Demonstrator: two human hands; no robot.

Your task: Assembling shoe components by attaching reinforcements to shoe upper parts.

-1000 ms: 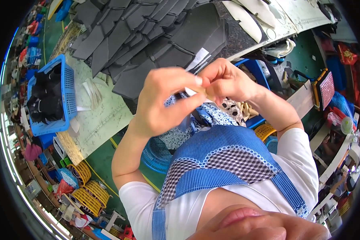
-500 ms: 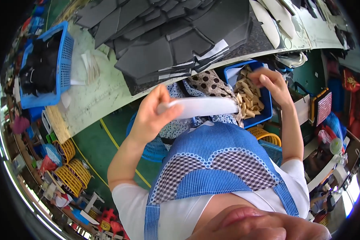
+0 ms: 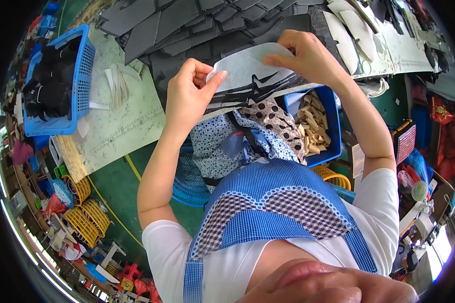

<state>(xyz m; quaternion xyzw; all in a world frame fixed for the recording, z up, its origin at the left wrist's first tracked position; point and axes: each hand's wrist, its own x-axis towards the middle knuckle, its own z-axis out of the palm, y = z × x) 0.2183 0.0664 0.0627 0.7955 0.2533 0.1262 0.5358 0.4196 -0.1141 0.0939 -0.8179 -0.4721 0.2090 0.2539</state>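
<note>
From here I see a blue basket (image 3: pixel 84 76) at ten o'clock; the left hand (image 3: pixel 189 96), nearly closed, pinching a white sheet (image 3: pixel 245 65) at twelve, above grey pieces (image 3: pixel 202 33); the right hand (image 3: pixel 311 54), half curled, gripping its edge at one; a blue bin (image 3: pixel 334 132) near three.

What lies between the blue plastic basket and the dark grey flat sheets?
Thin curved white strips on the pale green tabletop, in the head view.

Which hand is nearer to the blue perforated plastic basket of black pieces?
Left. The left hand is to the right of the blue perforated plastic basket, apart from it; the right hand is farther right, at the right end of the thin white sheet.
</note>
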